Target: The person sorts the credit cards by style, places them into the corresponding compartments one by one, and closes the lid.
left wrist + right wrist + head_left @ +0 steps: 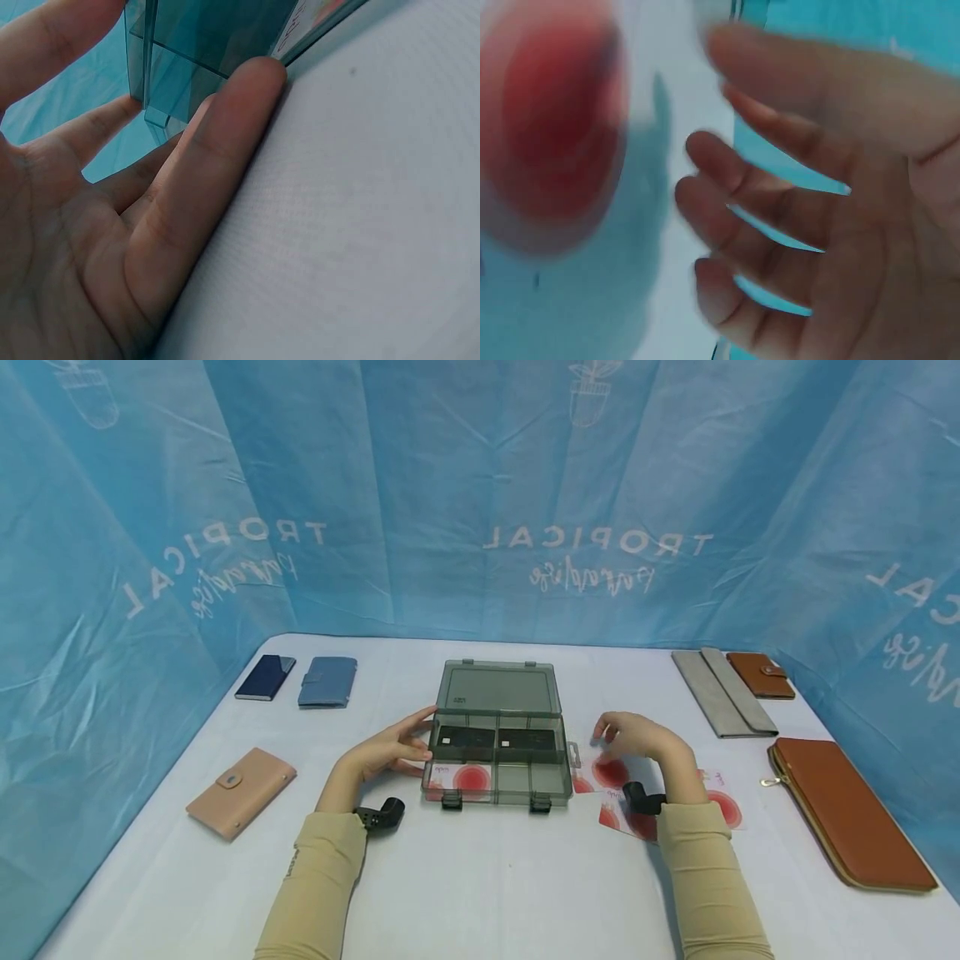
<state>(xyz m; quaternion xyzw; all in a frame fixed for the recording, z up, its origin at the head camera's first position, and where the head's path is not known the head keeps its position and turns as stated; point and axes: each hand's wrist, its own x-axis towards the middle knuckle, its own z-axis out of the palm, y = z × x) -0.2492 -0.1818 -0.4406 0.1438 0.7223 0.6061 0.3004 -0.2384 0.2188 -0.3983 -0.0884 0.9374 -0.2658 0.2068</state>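
A translucent grey plastic organizer box (497,786) lies with its lid (498,687) folded back. Black cards (467,739) with a chip lie in its two back compartments; a white card with a red circle (459,777) fills the front left one. My left hand (386,749) rests against the box's left side, its fingers fairly straight in the left wrist view. Right of the box, my right hand (637,737) hovers with loosely bent fingers and nothing between them. Below it lie red-and-white cards (609,774), one of them (562,112) blurred in the right wrist view.
On the left lie a navy card holder (266,677), a blue wallet (327,682) and a tan wallet (242,793). A grey pouch (723,693), a small brown wallet (759,675) and a large brown zip wallet (851,814) lie right. Blue curtains surround the white table.
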